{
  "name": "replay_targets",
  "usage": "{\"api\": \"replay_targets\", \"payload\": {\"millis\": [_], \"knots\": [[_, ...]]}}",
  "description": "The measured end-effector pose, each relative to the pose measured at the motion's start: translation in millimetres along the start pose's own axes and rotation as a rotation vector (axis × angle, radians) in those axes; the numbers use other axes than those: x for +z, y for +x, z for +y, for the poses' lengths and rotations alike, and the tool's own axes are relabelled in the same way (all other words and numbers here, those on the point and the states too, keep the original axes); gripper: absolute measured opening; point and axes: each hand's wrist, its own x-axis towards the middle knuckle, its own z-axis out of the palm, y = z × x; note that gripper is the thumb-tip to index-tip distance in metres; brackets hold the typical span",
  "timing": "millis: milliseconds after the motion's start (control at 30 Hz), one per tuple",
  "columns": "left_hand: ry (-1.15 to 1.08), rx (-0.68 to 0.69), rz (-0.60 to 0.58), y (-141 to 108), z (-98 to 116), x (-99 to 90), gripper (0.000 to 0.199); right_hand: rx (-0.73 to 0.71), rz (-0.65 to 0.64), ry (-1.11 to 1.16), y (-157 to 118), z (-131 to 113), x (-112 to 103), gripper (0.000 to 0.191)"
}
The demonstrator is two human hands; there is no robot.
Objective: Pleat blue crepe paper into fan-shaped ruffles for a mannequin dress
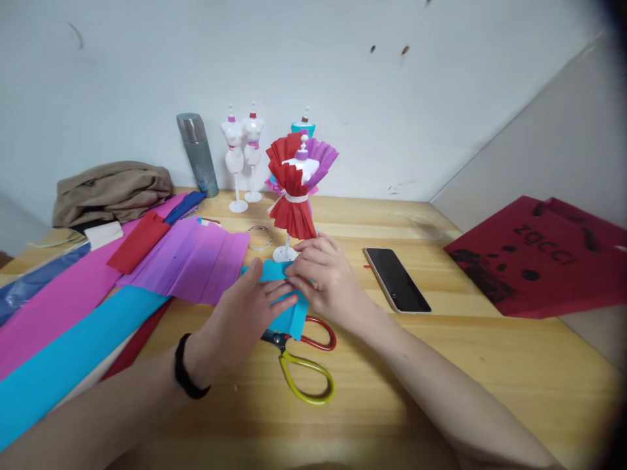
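A small piece of blue crepe paper (294, 320) is between my hands, with a fold along its right side. My right hand (323, 271) pinches its upper edge with bent fingers. My left hand (245, 303) lies against the paper from the left, fingers stretched out and thumb raised. Partly under the paper are scissors (308, 378) with one red and one yellow handle; their blades are mostly hidden. Just beyond my hands stands a mini dress form (306, 171) in pleated red and purple paper, tied at the waist with a pale band.
Purple crepe paper (206, 261) and long pink and blue strips (112, 333) cover the left. Behind stand two white dress forms (235, 160), a flask (198, 156) and brown cloth (112, 189). A phone (398, 281) and a red bag (533, 261) are at right.
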Motion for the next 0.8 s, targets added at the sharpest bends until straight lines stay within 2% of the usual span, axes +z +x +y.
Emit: {"api": "replay_targets", "payload": {"millis": [167,267,467,600,800], "knots": [[-0.074,-0.049,0.157,-7.9,-3.5,-5.0,0.029,-0.044,-0.172,0.021,-0.2,-7.2,0.9,0.026],[-0.072,-0.043,0.226,-9.0,-8.7,-11.9,0.023,-0.016,-0.202,0.09,-2.1,-8.4,3.4,0.026],[-0.08,0.034,0.176,-10.5,-13.1,-19.8,0.01,0.067,-0.232,0.12,-3.9,-9.5,4.7,0.024],[-0.069,0.03,0.202,-9.7,-10.9,-12.4,0.009,0.125,-0.204,0.105,-2.4,-11.7,0.8,0.018],[-0.048,0.089,0.204,-2.1,-10.3,3.9,0.012,0.159,-0.061,0.087,-0.3,-10.6,-6.9,0.014]]}}
